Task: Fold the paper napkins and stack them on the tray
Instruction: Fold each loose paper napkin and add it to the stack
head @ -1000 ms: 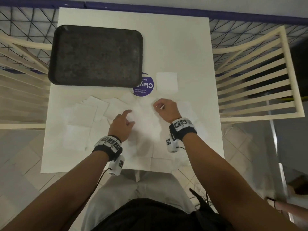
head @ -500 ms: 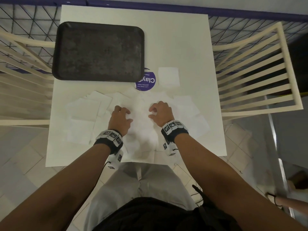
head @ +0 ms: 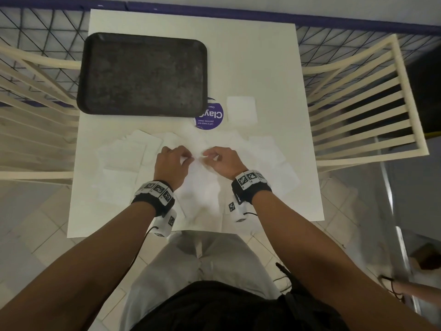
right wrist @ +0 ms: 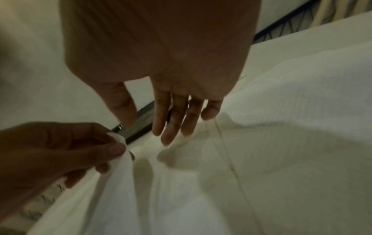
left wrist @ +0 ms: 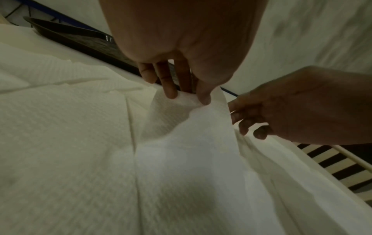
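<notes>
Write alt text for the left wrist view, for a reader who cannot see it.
The left hand pinches the raised corner of a white napkin, lifting it off other napkins spread below. The right hand reaches in from the right, fingers curled at the napkin's edge. A dark tray lies behind.

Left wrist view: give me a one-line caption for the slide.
Left hand pinches a raised napkin corner while the right hand reaches in.
</notes>
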The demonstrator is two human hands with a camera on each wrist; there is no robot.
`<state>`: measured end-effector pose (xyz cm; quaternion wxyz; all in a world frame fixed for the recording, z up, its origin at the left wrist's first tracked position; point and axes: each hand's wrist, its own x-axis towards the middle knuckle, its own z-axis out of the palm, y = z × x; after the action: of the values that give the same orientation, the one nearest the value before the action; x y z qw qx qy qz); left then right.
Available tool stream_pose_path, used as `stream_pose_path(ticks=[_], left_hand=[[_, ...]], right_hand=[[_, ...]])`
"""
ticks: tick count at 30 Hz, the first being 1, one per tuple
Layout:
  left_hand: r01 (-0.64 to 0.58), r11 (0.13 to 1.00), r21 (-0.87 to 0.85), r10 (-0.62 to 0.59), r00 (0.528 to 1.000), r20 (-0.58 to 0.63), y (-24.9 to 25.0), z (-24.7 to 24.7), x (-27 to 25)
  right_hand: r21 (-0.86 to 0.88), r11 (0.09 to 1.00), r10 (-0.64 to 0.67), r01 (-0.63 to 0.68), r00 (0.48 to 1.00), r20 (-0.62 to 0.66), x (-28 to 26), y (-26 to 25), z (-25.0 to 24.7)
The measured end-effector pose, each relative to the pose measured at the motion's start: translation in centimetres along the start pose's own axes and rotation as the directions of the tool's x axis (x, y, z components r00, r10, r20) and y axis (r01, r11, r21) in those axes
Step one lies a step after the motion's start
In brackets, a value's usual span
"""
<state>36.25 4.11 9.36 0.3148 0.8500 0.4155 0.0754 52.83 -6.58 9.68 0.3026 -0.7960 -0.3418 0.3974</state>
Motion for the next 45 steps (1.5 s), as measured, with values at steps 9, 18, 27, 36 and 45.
stream_pose_path(ticks=[9, 18, 27, 36, 45], left_hand=[[-0.072, 0.990, -0.123, 0.053, 0.987, -0.149, 1.3, -1.4, 1.6], [0.369, 0.811, -0.454, -0.328, 0.930, 0.169, 1.2, -2.6, 2.3], [0.276, 0.667, -0.692, -0.282, 0.953, 0.109, 2.2, -3.3, 3.1], [0.233, 0.653, -0.720, -0.279, 0.959, 0.057, 2.1, -4.0, 3.4], [0.199, 0.687, -0.699, -0.224, 0.973, 0.057, 1.5, -4.7, 3.6]], right_hand=[[-0.034, 0.999, -0.019, 0.020, 0.999, 0.035, 0.0, -2.5, -0.9], [0.111, 0.992, -0.043, 0.053, 0.995, -0.095, 1.0, -3.8, -4.2], [0.235, 0.971, -0.010, 0.043, 0.990, -0.142, 1.9, -3.9, -4.4], [0.427, 0.896, 0.128, -0.127, 0.991, 0.025, 1.3, -4.7, -3.4], [0.380, 0.919, -0.062, 0.108, 0.989, -0.132, 1.5, -5.0, -3.4]])
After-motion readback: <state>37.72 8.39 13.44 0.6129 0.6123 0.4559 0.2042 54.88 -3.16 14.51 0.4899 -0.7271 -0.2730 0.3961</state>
